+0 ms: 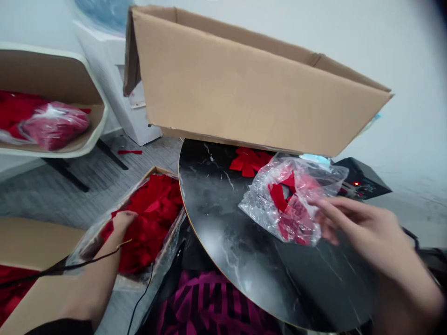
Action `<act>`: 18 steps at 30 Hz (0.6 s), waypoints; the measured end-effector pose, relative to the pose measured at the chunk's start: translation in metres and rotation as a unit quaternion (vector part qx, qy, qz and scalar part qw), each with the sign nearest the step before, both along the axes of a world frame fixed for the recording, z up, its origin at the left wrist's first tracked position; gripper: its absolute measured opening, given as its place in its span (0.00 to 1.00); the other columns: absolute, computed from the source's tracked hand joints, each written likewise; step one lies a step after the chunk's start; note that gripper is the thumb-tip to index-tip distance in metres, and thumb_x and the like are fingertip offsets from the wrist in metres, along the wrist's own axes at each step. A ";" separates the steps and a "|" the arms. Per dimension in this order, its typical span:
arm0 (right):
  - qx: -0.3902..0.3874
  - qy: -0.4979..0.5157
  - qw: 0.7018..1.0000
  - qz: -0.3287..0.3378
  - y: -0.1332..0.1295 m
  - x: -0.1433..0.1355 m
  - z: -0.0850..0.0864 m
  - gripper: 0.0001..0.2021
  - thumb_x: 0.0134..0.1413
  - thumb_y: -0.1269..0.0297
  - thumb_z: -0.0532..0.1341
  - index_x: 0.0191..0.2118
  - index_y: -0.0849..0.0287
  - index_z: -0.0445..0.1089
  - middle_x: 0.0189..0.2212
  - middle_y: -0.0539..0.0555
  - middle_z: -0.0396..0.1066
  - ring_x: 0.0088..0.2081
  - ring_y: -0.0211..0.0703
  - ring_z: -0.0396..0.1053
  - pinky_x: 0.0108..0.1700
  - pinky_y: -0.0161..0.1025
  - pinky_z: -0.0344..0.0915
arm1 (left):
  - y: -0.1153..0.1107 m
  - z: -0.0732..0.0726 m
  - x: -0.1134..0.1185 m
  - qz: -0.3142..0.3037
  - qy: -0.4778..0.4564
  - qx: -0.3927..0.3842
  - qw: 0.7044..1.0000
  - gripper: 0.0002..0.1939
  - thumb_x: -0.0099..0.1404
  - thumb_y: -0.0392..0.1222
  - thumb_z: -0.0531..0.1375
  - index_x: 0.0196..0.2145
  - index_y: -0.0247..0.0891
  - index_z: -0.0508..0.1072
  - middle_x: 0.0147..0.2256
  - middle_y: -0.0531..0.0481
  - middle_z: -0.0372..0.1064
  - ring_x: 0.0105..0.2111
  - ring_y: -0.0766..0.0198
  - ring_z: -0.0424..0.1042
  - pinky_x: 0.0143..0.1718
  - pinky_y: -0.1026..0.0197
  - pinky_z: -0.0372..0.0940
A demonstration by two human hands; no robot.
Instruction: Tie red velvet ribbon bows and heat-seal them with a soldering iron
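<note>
My left hand (126, 218) reaches down to my left into a plastic-lined cardboard box (157, 170) of red fabric bows (150, 204). Its fingers curl into the red fabric, and their tips are partly hidden. On the right, the thumb and fingers of my right hand (344, 218) close on the edge of a clear plastic bag (258, 197). Several red pieces show inside that bag, which lies on a round black marbled table (216, 223). Just behind the bag lies another red bow (247, 160), outside it.
A large open carton (244, 88) stands across the table's far side. A black device (363, 179) with a red light sits behind the bag. A white-rimmed chair (94, 83) holds bagged red goods (56, 123). Dark cords (87, 261) cross near my left forearm; another carton (38, 239) stands lower left.
</note>
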State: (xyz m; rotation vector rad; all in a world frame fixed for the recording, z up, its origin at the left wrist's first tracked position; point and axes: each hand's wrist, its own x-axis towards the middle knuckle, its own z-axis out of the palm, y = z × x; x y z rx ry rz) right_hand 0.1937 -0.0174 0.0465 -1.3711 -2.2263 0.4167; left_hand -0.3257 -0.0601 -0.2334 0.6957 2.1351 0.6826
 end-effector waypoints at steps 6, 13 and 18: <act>0.066 -0.236 0.966 0.084 0.091 -0.130 -0.031 0.22 0.66 0.74 0.57 0.64 0.61 0.69 0.60 0.61 0.73 0.59 0.51 0.73 0.63 0.50 0.70 | -0.014 -0.008 -0.006 0.023 0.058 0.026 0.998 0.13 0.71 0.47 0.64 0.45 0.33 0.76 0.42 0.47 0.76 0.40 0.58 0.77 0.41 0.53 0.74; 0.040 -0.281 0.947 0.154 0.091 -0.157 -0.057 0.19 0.64 0.80 0.53 0.52 0.63 0.76 0.56 0.65 0.73 0.57 0.55 0.72 0.62 0.54 0.69 | -0.015 0.072 -0.005 0.036 0.056 0.213 0.975 0.07 0.62 0.46 0.67 0.34 0.41 0.78 0.28 0.61 0.80 0.39 0.56 0.80 0.37 0.61 0.70; 0.015 -0.172 0.953 0.248 0.038 -0.141 -0.046 0.26 0.62 0.83 0.52 0.59 0.57 0.71 0.64 0.57 0.67 0.63 0.46 0.68 0.65 0.44 0.67 | -0.005 0.158 0.040 -0.053 -0.004 0.284 0.957 0.14 0.64 0.48 0.68 0.46 0.44 0.79 0.36 0.57 0.80 0.39 0.61 0.79 0.46 0.59 0.73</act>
